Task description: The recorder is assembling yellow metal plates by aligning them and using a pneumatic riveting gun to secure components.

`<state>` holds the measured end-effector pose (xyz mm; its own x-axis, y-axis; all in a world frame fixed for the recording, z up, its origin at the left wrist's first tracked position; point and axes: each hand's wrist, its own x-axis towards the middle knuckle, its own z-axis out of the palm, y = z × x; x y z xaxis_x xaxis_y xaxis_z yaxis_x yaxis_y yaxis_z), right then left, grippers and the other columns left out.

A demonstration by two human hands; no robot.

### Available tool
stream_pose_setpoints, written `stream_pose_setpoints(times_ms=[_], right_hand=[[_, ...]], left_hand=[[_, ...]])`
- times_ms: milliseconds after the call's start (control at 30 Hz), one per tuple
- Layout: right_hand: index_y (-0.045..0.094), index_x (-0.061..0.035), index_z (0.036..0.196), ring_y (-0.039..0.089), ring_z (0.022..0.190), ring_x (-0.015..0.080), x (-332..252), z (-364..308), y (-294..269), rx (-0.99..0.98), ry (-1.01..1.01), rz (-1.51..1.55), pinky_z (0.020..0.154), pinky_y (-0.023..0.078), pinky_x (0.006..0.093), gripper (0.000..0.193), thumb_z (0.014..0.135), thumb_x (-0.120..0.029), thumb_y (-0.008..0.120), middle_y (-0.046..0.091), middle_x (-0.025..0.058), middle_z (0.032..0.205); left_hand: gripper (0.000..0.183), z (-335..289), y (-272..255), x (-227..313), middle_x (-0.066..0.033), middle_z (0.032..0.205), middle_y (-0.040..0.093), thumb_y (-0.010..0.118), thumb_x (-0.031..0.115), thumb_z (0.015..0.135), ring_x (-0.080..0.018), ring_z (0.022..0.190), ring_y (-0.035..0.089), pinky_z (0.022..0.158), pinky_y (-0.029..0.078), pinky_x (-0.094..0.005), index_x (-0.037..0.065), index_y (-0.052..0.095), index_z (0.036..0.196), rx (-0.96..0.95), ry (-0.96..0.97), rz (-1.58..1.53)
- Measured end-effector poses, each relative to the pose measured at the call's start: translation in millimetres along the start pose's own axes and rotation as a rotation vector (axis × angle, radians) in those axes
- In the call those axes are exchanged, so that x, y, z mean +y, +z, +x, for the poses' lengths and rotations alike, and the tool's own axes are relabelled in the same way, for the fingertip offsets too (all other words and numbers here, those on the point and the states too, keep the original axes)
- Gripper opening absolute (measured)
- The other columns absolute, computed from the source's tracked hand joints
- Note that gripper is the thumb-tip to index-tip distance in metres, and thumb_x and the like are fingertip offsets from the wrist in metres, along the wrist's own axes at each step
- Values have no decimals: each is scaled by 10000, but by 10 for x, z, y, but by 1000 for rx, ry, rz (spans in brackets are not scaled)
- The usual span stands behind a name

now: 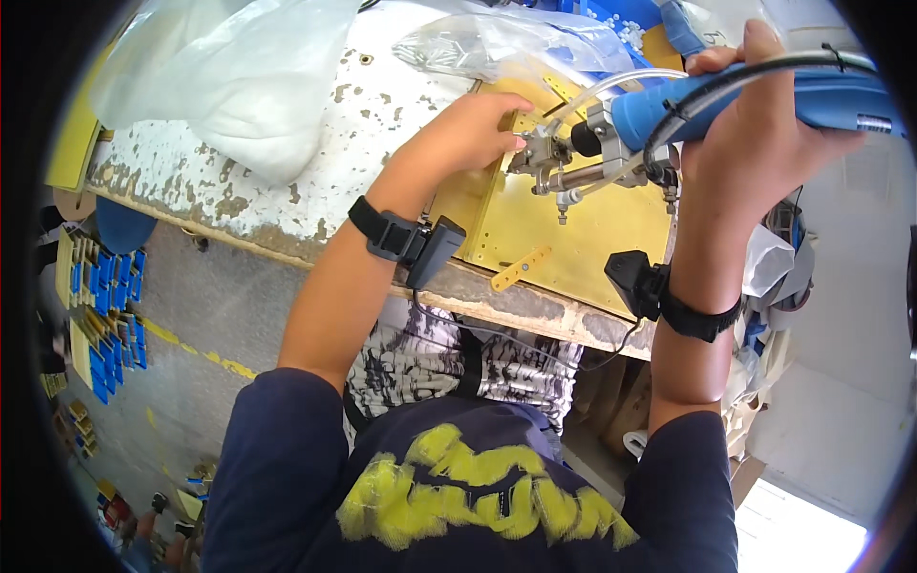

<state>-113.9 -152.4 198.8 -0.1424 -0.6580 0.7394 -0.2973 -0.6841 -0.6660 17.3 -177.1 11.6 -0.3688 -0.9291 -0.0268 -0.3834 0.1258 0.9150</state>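
From where I stand, the right hand [755, 129] is wrapped around a blue handheld air tool [657, 107] at the upper right of the frame, probably to carry its weight and aim its metal nozzle head [544, 160] down and left. The left hand [463, 129], at upper centre, has thumb and forefinger parted beside that head, likely to guide or steady; whether it pinches anything I cannot tell. Beneath lies a yellow panel [616, 239] along the front edge of the tabletop [330, 205], seemingly for easy reach. A perforated yellow strip [522, 269] rests on it, while a white plastic bag [258, 95] sits aside at upper left, leaving elbow room.
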Motion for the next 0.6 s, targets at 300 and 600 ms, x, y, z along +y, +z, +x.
stream_pose_setpoints(times_ms=[300,600], right_hand=[[222,-77,1242,617,542,223,70,7,8,-38,-145,-124,556,562,349,608,809,-4,644,576,149,699],[183,-24,1268,615,536,220,-14,-93,174,-14,-102,-14,537,551,336,639,812,9,630,590,160,694]], left_hand=[[502,43,48,-125,-171,1149,642,695,37,799,-303,998,629,864,501,-359,101,568,1281,47,54,50],[529,17,41,-55,-187,1127,641,703,6,785,-325,993,626,852,502,-369,112,564,1284,40,29,53]])
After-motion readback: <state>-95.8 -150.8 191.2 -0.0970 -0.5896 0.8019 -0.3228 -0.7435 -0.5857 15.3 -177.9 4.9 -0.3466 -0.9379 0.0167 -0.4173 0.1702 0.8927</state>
